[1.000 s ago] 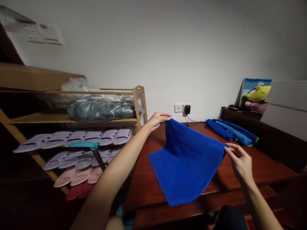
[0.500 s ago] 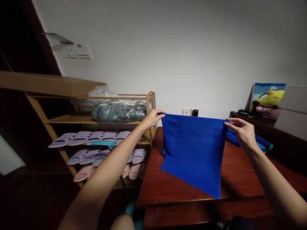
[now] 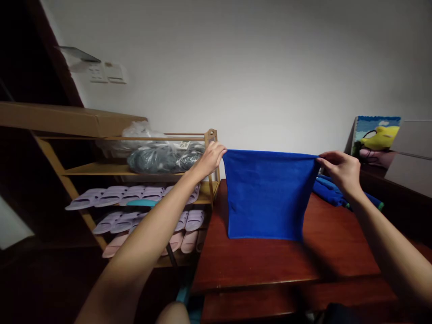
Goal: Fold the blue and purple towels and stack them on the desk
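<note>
A blue cloth [image 3: 268, 198] hangs spread out between my two hands, its top edge drawn nearly straight. My left hand [image 3: 213, 157] pinches the upper left corner. At the upper right corner my right hand [image 3: 340, 168] pinches the cloth between thumb and fingers. The lower edge is at the surface of the reddish-brown wooden table [image 3: 256, 265]; whether it touches the wood is hard to tell. Behind my right wrist lie more folded blue cloths [image 3: 332, 191], one with a green edge, partly covered by my forearm.
Left of the table stands a wooden rack [image 3: 212, 180] with lilac slippers [image 3: 111, 195], pink slippers [image 3: 189, 241], a plastic-wrapped bundle [image 3: 162, 158] and a cardboard box [image 3: 67, 118]. At the right, a picture with a yellow figure [image 3: 380, 137] leans near white boxes [image 3: 413, 159].
Both hands have risen slightly with the cloth. Its lower part, slanted and folded before, now hangs straight with a level bottom edge.
</note>
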`<state>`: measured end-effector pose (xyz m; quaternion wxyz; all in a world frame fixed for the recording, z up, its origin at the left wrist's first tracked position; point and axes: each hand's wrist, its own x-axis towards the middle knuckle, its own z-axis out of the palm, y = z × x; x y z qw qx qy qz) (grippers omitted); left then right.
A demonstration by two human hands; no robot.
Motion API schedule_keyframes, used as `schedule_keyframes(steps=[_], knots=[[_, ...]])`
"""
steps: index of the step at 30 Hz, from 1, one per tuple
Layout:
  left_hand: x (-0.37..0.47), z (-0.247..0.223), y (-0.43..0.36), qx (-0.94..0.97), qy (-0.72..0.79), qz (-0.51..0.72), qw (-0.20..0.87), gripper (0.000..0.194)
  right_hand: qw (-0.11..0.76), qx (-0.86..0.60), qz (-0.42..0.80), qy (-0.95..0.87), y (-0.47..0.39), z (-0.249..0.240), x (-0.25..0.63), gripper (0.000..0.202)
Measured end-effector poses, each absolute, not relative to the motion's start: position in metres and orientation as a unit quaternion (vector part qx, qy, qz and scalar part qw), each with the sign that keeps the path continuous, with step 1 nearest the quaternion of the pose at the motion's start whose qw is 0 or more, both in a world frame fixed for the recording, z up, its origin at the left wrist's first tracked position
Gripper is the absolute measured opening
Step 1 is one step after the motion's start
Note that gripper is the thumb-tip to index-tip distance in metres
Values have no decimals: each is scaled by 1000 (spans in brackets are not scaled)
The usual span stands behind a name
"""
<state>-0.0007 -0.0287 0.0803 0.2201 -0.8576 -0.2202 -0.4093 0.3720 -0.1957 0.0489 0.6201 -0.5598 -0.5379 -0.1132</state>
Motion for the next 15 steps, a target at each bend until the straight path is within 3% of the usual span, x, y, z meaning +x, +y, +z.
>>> schedule_keyframes(steps=[3, 7, 15], knots=[[0, 80, -29, -837, -223, -430, 255, 27, 635, -543, -118, -537, -197, 53, 372, 26], [-4, 82, -28, -823, -231, -442, 271, 30, 590, -546, -210, -556, -202, 58, 371, 22], [-19, 98, -44, -849, -235, -430, 197, 31, 597, -522, -215, -570, -218, 68, 366, 24]])
